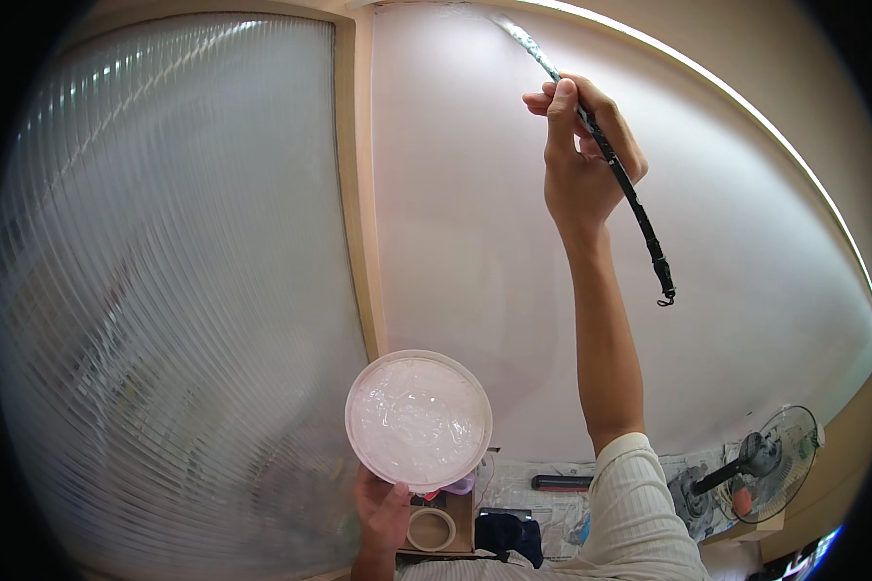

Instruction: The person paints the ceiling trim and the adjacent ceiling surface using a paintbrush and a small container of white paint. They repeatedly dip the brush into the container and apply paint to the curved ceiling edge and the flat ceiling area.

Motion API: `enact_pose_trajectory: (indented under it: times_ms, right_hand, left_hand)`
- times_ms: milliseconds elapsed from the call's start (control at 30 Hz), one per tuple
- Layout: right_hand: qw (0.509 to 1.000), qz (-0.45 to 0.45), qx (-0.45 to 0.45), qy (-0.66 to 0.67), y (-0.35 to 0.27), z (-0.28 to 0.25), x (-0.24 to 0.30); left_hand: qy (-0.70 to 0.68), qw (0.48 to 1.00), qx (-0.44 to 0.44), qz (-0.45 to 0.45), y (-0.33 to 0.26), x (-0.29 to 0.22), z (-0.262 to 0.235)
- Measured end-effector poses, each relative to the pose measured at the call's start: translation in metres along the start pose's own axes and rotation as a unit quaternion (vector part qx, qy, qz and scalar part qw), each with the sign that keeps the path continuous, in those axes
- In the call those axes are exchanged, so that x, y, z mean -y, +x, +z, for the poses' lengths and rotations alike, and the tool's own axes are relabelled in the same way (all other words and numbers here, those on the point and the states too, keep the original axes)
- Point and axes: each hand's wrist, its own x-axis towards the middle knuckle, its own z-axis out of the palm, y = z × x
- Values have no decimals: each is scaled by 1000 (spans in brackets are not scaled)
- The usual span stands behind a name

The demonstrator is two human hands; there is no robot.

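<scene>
My right hand (596, 179) is raised and closed around a slim paintbrush (639, 208) with a dark, paint-flecked handle. Its pale, paint-smeared tip points up and to the left, at the top of a white wall (465, 242); whether it touches there I cannot tell. Low in the middle, my left hand (383, 513) grips a round white tub (351, 426) by its near edge. Glossy white paint (419, 416) fills the tub's opening. Part of the left hand's fingers is hidden beneath the tub.
A ribbed glass panel (184, 290) fills the left side, edged by a wooden frame (354, 184). A bright light strip (746, 102) runs along the wall's top. Below are an electric fan (746, 463), newspaper (554, 455) and a cardboard box holding a ring-shaped item (451, 531).
</scene>
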Motion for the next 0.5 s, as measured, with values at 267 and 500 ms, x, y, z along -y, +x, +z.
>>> enact_pose_trajectory:
  times_ms: [267,500]
  right_hand:
    - [1000,-1,-1,-5,2,-4,1]
    - [1000,3,-1,-11,1,-7,4]
  left_hand:
    - [1,1000,2,3,1,-1,1]
    - [5,1000,0,2,0,-1,2]
